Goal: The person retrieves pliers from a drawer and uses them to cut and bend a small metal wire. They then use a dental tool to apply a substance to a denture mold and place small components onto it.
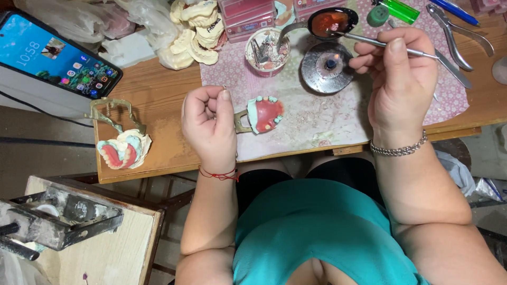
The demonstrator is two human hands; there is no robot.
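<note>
The right hand [402, 79] pinches a thin metal instrument [369, 42], its tip reaching into a ladle of red wax [330, 22] above a small burner [327, 67] with a tiny flame. The left hand [208, 124] is curled shut on something too small to make out, just beside a denture model [264, 113] lying on the table [158, 100].
</note>
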